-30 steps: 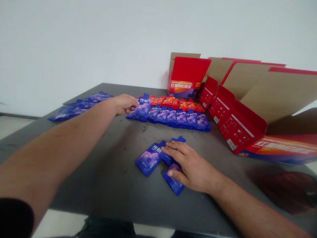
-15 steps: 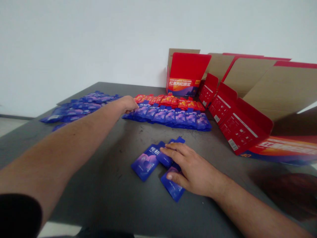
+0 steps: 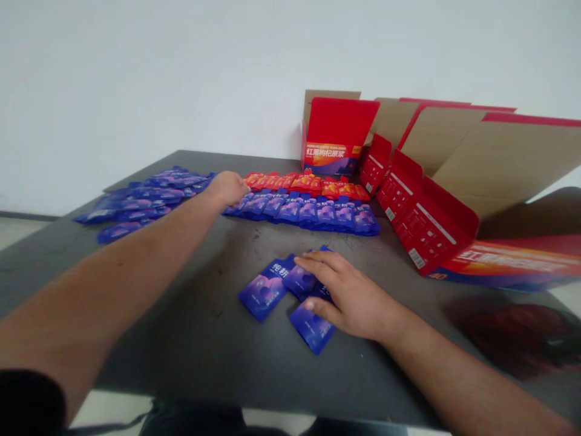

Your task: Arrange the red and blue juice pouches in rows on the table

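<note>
Left hand (image 3: 227, 189) has slid to the left end of the blue foil pouch row (image 3: 327, 215), curled, grip unclear; spread right hand (image 3: 349, 290) on loose pouches (image 3: 265, 289) could scatter them if dragged.

**Violet on blue, red beyond**

Under the right fingers (image 3: 315, 261), the blue sachets (image 3: 265, 289) run deep blue into violet, with a pale pink cloudy swirl and white lettering. Just past the left fingers (image 3: 238, 186), a row of sachets (image 3: 318, 215) repeats that blue and violet. Behind it, the red sachets (image 3: 308, 183) shade into orange. Left of those fingers, a heap (image 3: 145, 197) shows the same blue-violet. Far beyond all the fingers, the carton (image 3: 336, 136) is bright red inside, its front band red fading to orange over purple. The table (image 3: 204, 357) is dark grey with pale scuffs.
</note>
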A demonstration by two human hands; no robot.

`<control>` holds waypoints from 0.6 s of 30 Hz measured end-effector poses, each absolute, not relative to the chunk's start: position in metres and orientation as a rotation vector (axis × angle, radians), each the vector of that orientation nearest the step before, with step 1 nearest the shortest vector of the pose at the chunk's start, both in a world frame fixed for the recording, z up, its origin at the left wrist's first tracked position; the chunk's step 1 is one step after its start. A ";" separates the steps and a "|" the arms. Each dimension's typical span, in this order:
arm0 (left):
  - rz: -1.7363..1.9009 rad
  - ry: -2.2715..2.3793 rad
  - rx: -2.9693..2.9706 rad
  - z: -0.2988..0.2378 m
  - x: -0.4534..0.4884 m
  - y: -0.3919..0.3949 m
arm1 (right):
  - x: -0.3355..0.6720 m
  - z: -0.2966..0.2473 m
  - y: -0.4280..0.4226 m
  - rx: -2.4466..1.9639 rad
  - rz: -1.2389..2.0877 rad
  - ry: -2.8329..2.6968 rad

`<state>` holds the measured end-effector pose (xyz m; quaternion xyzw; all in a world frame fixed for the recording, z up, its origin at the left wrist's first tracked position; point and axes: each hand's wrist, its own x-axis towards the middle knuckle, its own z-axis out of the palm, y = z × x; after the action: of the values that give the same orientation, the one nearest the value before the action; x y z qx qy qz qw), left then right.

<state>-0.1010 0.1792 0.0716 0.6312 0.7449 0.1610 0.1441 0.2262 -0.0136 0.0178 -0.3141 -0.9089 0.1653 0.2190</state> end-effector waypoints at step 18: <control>0.085 1.723 2.180 0.030 -0.042 0.015 | 0.243 0.012 0.007 -1.042 0.324 -2.304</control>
<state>-0.0419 0.0154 0.0305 0.7713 0.6097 0.0302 0.1800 0.2432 0.0068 0.0124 -0.3908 -0.8645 0.1215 0.2919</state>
